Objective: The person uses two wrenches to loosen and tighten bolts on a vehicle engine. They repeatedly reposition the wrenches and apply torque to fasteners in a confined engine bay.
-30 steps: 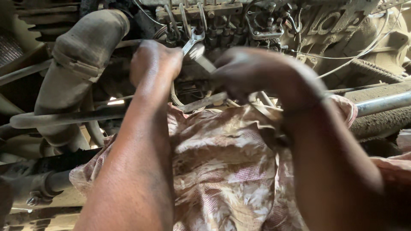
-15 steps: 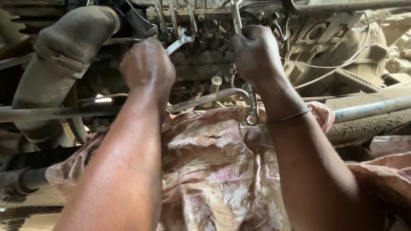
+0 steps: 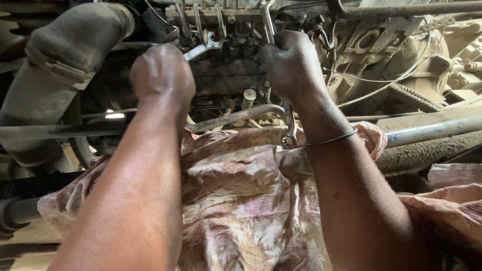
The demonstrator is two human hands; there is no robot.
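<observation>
Here, the left hand [image 3: 161, 75] is gripping an open-end wrench [image 3: 202, 49] while the right hand [image 3: 291, 62] is fisting a second wrench [image 3: 289, 131] at the far injection pump [image 3: 226, 75].

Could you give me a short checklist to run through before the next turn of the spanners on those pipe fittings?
1. Left hand closed on the open-ended spanner: ok.
2. That spanner's open end seated on a fitting at the row of thin metal pipes: cannot tell, partly hidden.
3. Right hand gripping the second spanner, ring end hanging below: ok.
4. Second spanner's upper end on a nut: cannot tell, fist covers it.
5. Patterned cloth lying clear of both spanner heads: ok.
</observation>
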